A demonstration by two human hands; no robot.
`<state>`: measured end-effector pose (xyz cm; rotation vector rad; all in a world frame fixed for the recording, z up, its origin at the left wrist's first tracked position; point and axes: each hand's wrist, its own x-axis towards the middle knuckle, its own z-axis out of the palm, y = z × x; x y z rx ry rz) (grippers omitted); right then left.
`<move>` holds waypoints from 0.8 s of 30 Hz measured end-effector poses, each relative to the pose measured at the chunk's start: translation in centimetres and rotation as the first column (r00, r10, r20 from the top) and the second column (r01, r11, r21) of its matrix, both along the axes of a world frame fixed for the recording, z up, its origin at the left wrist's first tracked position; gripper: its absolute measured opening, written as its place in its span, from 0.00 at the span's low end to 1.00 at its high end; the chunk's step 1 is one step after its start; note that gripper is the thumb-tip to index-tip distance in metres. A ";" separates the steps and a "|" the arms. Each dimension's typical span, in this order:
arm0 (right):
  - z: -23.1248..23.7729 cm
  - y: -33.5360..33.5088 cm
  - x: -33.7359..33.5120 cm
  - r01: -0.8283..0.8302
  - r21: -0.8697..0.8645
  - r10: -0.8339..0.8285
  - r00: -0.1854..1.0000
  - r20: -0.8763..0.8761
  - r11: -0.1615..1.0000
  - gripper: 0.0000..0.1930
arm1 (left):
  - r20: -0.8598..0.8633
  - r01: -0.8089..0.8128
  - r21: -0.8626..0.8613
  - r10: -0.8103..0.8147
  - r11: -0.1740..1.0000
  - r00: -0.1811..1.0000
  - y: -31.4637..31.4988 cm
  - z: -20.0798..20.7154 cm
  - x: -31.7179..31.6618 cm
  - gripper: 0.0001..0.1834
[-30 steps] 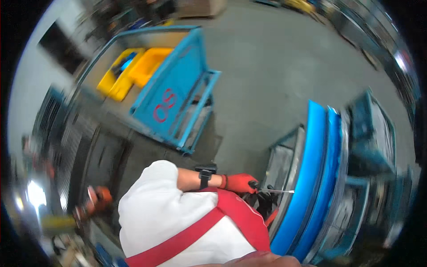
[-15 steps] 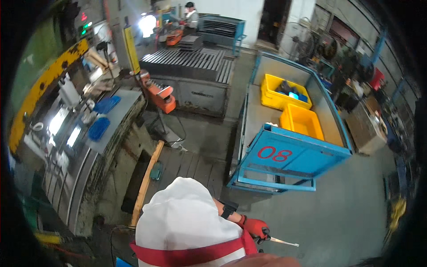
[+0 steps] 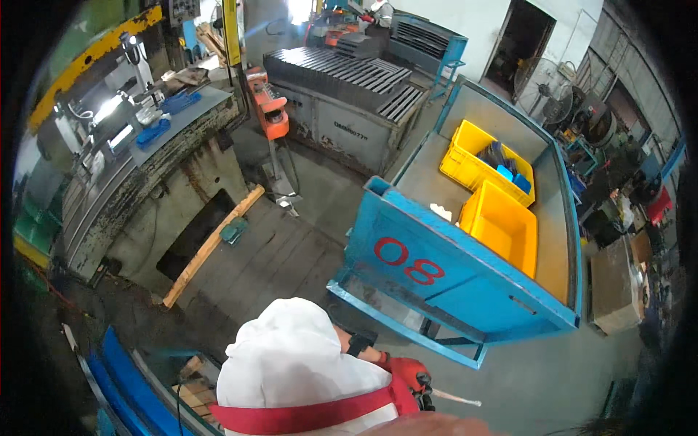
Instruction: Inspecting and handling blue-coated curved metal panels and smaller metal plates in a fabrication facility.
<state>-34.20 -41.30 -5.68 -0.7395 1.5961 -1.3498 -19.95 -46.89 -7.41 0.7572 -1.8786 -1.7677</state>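
Observation:
My left hand [image 3: 409, 374], in a red glove with dark fingers, is closed at the bottom middle. Out of it, toward the right, sticks a thin, pale, stick-like tool [image 3: 456, 397] with a narrow tip; its exact kind does not show. A dark band [image 3: 360, 344] circles the wrist. The white sleeve [image 3: 291, 356] with red trim covers the upper arm and hides part of the floor. My right hand is out of the picture. Ahead of the left hand stands a blue cart [image 3: 465, 291] holding two yellow bins, one empty [image 3: 502, 236] and one with dark and blue items [image 3: 465, 156].
On the left, a press machine [image 3: 196, 174] carries blue gloves [image 3: 179, 102] on its table. A wooden bar [image 3: 214, 247] edges a floor platform beside an orange foot-pedal-like unit [image 3: 270, 112]. A slatted metal table [image 3: 342, 80] stands behind, near another person [image 3: 379, 14]. Blue channels [image 3: 120, 381] lie lower left.
My view has shifted: the cart looks nearer and larger, the press sits farther left, and blue channels have come in at lower left. The left hand keeps the stick-like tool.

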 end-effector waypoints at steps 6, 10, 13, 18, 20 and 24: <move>-0.1 -4.9 -10.2 -0.063 -0.004 0.063 0.998 0.024 0.998 0.16 | 0.130 -0.093 -0.017 0.094 0.996 0.987 -3.3 -5.2 -8.9 0.20; -1.6 -7.2 -19.4 -0.085 -0.038 0.086 0.995 0.047 0.996 0.16 | 0.038 -0.140 0.018 0.139 0.990 0.989 -7.0 -6.6 -17.1 0.19; -2.5 -8.3 -27.3 -0.036 -0.056 0.041 0.996 0.083 0.998 0.16 | -0.096 -0.071 0.456 0.129 0.887 0.987 -8.9 -2.4 -23.7 0.17; -2.6 -13.6 -36.7 -0.113 -0.056 0.119 0.986 0.113 0.992 0.15 | -0.170 -0.226 0.690 0.458 0.687 0.873 -10.5 -0.2 -33.3 0.18; -3.0 -16.6 -41.6 -0.116 -0.074 0.123 0.987 0.102 0.991 0.15 | -0.151 -0.201 0.657 0.389 0.726 0.909 -13.6 0.6 -37.3 0.18; -3.2 -23.7 -46.2 -0.220 -0.065 0.226 0.968 0.106 0.973 0.15 | -0.212 -0.321 0.465 0.457 0.825 0.864 -18.6 -0.5 -40.8 0.20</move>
